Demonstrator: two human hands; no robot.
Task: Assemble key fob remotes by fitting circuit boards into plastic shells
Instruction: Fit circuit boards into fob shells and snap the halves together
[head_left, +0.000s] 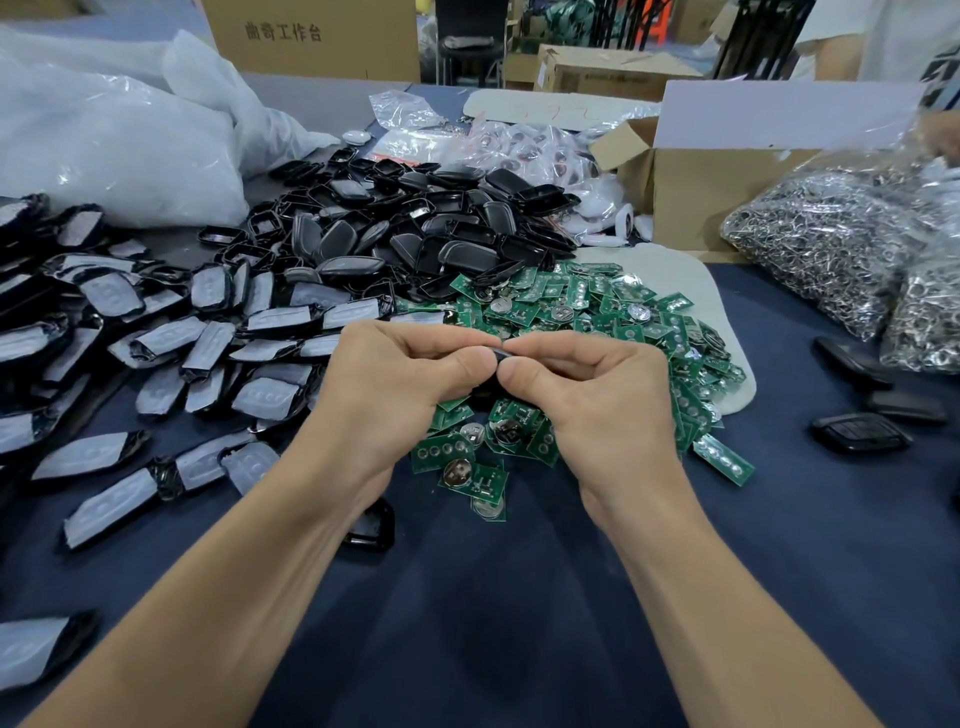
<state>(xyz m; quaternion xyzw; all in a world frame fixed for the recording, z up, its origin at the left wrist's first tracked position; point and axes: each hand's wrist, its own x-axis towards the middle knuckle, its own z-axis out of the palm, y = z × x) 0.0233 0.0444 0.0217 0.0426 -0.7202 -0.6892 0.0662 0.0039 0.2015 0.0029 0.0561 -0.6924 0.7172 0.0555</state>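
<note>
My left hand (400, 384) and my right hand (582, 395) meet at the table's middle, fingers and thumbs curled around one small black key fob shell (502, 354); only a sliver of it shows between the thumbs. Whether a board sits inside is hidden. Just beyond and under my hands lies a heap of green circuit boards (597, 317) with coin cells. A pile of empty black shells (415, 228) sits behind that. Shells with grey-white button pads (156, 332) spread across the left.
One black shell (371, 525) lies under my left forearm. Assembled black fobs (862, 431) lie at the right. Bags of metal key rings (852, 249), an open cardboard box (717, 182) and white plastic bags (104, 135) ring the dark blue table cloth (493, 623).
</note>
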